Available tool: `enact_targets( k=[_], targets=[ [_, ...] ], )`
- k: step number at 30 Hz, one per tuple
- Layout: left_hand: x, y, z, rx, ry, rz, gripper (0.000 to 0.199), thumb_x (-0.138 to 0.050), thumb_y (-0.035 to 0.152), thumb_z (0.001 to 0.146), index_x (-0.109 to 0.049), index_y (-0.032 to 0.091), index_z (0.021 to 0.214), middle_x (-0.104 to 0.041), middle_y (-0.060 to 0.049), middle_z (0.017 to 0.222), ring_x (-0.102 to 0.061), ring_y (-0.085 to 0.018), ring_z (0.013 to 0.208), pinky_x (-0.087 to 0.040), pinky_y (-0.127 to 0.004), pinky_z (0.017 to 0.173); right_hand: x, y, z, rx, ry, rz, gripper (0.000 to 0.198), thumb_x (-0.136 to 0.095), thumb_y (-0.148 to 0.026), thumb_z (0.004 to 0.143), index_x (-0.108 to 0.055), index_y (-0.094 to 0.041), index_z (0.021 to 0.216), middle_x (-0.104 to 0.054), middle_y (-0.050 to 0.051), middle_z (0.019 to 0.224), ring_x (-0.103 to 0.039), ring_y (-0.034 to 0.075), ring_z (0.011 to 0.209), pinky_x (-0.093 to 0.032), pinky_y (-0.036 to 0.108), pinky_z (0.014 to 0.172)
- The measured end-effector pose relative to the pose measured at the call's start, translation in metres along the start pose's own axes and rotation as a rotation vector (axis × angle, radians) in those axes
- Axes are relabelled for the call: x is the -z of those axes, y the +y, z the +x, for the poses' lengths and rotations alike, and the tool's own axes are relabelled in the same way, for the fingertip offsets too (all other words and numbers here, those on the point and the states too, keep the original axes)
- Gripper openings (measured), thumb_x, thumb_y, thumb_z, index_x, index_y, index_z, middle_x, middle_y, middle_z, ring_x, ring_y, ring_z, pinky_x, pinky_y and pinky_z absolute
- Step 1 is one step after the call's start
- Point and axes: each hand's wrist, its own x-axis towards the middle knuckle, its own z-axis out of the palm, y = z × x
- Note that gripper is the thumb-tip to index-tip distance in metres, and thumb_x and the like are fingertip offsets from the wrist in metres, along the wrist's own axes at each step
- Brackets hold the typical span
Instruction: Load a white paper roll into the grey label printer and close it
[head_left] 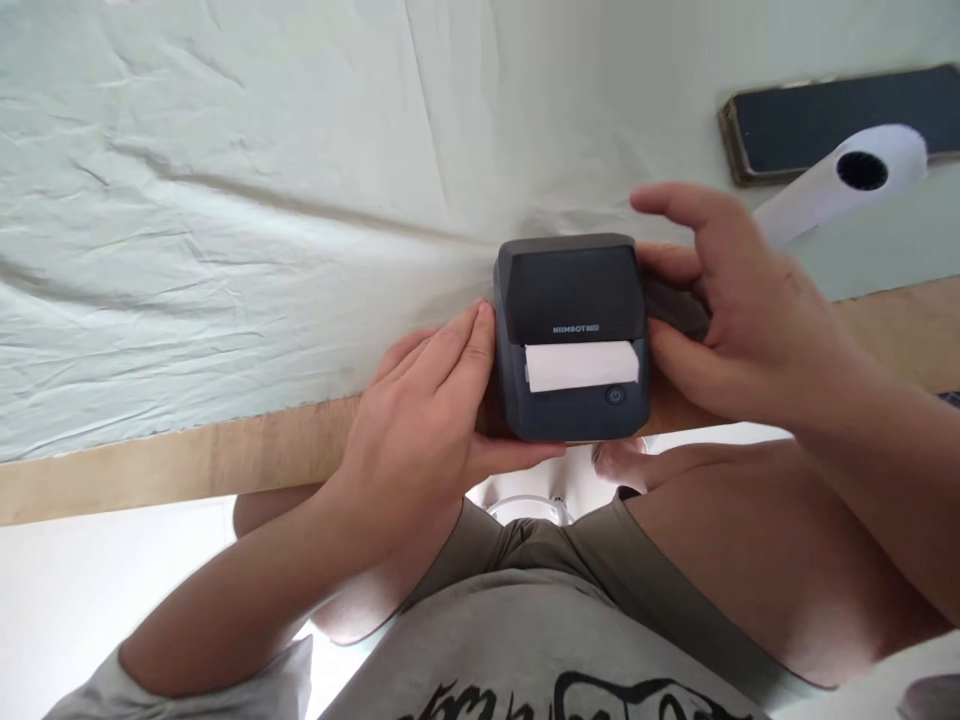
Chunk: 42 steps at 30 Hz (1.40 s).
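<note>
A dark label printer [577, 290] marked NIIMBOT sits at the table's front edge. A white paper label [581, 367] sticks out of its front slot, above a round power button [615, 395]. My left hand [420, 410] holds the printer's left side, fingers together against it and the thumb along the front bottom edge. On the opposite side, my right hand [742, 290] touches the printer with its thumb and a bent finger, while its index finger stretches out above the cloth. A dark patch between that thumb and finger cannot be made out.
A pale wrinkled cloth [262, 200] covers the table, leaving a bare wooden edge [187, 460] along the front. To the upper right lies a phone [787, 125] in a case. A white rolled tube [817, 195] with a dark opening rests beside it.
</note>
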Motion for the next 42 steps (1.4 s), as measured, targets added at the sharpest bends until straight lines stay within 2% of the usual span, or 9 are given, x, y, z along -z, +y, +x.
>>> enact_targets(
  k=[4,7,13,17,25,30,35,38,42],
  targets=[
    [0.003,0.001,0.006,0.097,-0.048,-0.051,0.102,-0.081,0.096,0.100,-0.066,0.025,0.172,-0.078,-0.014,0.170,-0.082,-0.041,0.147,-0.066,-0.055,0.131,0.003,0.004,0.001,-0.053,-0.034,0.008,0.091,-0.056,-0.029,0.095,-0.026,-0.034,0.181,-0.080,0.008,0.150,-0.073,0.014,0.087,-0.064,0.041,0.082],
    [0.007,0.003,0.009,0.141,-0.074,-0.126,0.106,-0.092,0.091,0.092,-0.065,0.028,0.173,-0.078,-0.012,0.170,-0.080,-0.044,0.151,-0.065,-0.059,0.134,0.006,0.006,0.000,-0.112,-0.075,0.087,0.083,-0.055,-0.035,0.104,-0.027,-0.037,0.182,-0.077,0.009,0.156,-0.080,0.018,0.109,-0.068,0.050,0.102],
    [0.014,0.000,0.012,0.184,-0.128,-0.294,0.088,-0.071,0.076,0.109,-0.057,0.026,0.180,-0.076,-0.013,0.170,-0.076,-0.044,0.155,-0.060,-0.063,0.138,0.009,0.008,0.003,-0.058,-0.107,0.235,0.093,-0.057,-0.094,0.108,-0.045,-0.035,0.178,-0.069,0.009,0.164,-0.075,0.026,0.148,-0.065,0.062,0.136],
    [0.015,0.002,0.017,0.155,-0.155,-0.289,0.086,-0.065,0.066,0.111,-0.052,0.019,0.182,-0.070,-0.018,0.175,-0.069,-0.046,0.162,-0.058,-0.065,0.139,0.011,0.002,0.008,-0.110,-0.019,0.201,0.080,-0.068,-0.086,0.105,-0.061,-0.035,0.167,-0.068,0.005,0.161,-0.071,0.023,0.154,-0.062,0.058,0.143],
    [0.017,0.002,0.017,0.113,-0.195,-0.227,0.084,-0.057,0.071,0.116,-0.046,0.021,0.182,-0.065,-0.020,0.181,-0.062,-0.045,0.169,-0.055,-0.062,0.140,0.023,-0.041,0.019,-0.174,0.202,0.022,0.049,-0.060,-0.056,0.112,-0.073,-0.030,0.151,-0.064,-0.002,0.091,-0.069,0.004,0.085,-0.070,0.025,0.098],
    [0.020,0.000,0.014,0.093,-0.180,-0.226,0.089,-0.057,0.079,0.116,-0.047,0.021,0.182,-0.065,-0.020,0.182,-0.063,-0.047,0.169,-0.056,-0.064,0.138,0.028,-0.058,0.035,-0.270,0.123,-0.057,0.063,-0.027,-0.062,0.116,-0.063,-0.036,0.161,-0.074,-0.003,0.114,-0.078,0.007,0.101,-0.070,0.036,0.121],
    [0.021,0.001,0.013,0.070,-0.178,-0.226,0.089,-0.055,0.078,0.119,-0.045,0.019,0.185,-0.061,-0.020,0.186,-0.061,-0.045,0.172,-0.055,-0.060,0.140,0.026,-0.053,0.056,-0.146,-0.082,-0.253,0.035,-0.049,-0.049,0.112,-0.073,-0.028,0.128,-0.076,-0.004,0.127,-0.077,0.018,0.132,-0.056,0.055,0.148],
    [0.021,0.001,0.012,0.070,-0.212,-0.205,0.095,-0.047,0.081,0.120,-0.042,0.014,0.186,-0.059,-0.022,0.187,-0.061,-0.045,0.172,-0.054,-0.061,0.140,0.025,-0.041,0.059,-0.062,-0.147,-0.380,0.026,-0.054,-0.041,0.112,-0.074,-0.027,0.118,-0.069,-0.001,0.091,-0.079,0.023,0.127,-0.063,0.063,0.137],
    [0.020,0.002,0.013,0.076,-0.224,-0.200,0.096,-0.047,0.083,0.119,-0.044,0.014,0.186,-0.059,-0.022,0.187,-0.060,-0.047,0.172,-0.053,-0.059,0.141,0.026,-0.025,0.057,-0.025,-0.095,-0.318,0.052,-0.068,-0.079,0.107,-0.079,-0.033,0.127,-0.064,0.002,0.081,-0.082,0.027,0.119,-0.069,0.060,0.123]
  ],
)
